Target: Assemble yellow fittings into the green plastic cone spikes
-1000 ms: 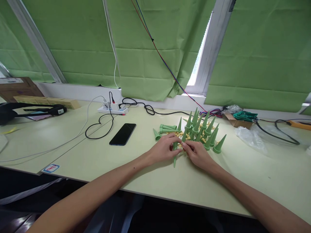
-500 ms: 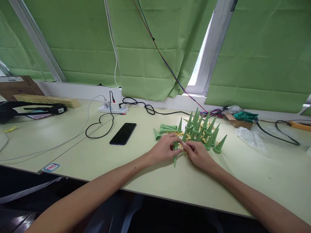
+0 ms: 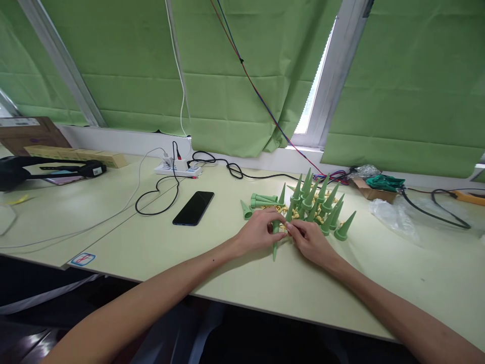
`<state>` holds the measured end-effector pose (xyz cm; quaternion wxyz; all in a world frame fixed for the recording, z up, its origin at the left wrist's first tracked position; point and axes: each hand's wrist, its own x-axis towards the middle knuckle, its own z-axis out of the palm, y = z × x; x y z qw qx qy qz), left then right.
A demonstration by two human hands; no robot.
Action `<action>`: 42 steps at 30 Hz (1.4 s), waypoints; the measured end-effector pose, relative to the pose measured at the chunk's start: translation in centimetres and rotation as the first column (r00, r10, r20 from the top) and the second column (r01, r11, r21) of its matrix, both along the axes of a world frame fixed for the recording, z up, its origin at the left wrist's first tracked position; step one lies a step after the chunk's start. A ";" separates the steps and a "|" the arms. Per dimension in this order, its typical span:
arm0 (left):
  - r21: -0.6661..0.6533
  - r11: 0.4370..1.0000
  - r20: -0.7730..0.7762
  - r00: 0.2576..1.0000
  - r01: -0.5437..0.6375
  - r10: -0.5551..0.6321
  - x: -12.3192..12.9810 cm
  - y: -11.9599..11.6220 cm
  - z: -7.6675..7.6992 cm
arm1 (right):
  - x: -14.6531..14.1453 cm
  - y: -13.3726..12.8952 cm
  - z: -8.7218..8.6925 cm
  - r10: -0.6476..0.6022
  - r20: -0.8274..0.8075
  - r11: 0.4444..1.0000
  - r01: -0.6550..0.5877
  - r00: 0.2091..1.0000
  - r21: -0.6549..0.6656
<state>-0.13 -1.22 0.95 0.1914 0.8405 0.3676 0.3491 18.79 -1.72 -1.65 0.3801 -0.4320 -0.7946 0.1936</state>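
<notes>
My left hand is closed around a green plastic spike, whose pointed end aims down toward me. My right hand pinches with thumb and forefinger close beside the upper end of that spike, touching the left fingertips; whatever sits in the pinch is too small to make out. Just behind both hands, several green cone spikes stand points up. Small yellowish plastic pieces lie scattered among them. To the left of this group, a few more green spikes rest on their sides.
A black phone lies left of my hands on the pale table. Farther back are a white power strip and black cables. At right sit a small cardboard box and a clear plastic bag. Black headgear is far left.
The view has shifted slightly, so everything sits a little farther right. Both hands keep nearly the same pose at the spike, with only small finger movement.
</notes>
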 end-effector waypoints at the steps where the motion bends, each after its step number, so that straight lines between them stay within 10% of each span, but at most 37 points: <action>1: -0.004 1.000 0.005 1.000 0.002 -0.002 0.0 0.0 0.0 | 0.0 0.0 0.0 -0.002 0.003 1.000 0.002 1.000 0.002; 19: 0.017 1.000 0.014 1.000 0.015 -0.015 -0.1 0.0 0.1 | -0.1 0.1 0.0 -0.005 -0.029 0.999 0.003 1.000 -0.055; 35: -0.436 0.899 0.362 0.921 0.034 0.140 -0.9 0.8 0.9 | -0.2 -1.4 1.1 0.144 -0.144 0.986 -0.155 0.979 -0.067; 42: -0.522 0.845 0.374 0.922 0.118 0.102 -0.7 0.9 0.5 | -0.2 -1.4 1.0 0.050 -0.170 0.998 -0.044 0.984 0.039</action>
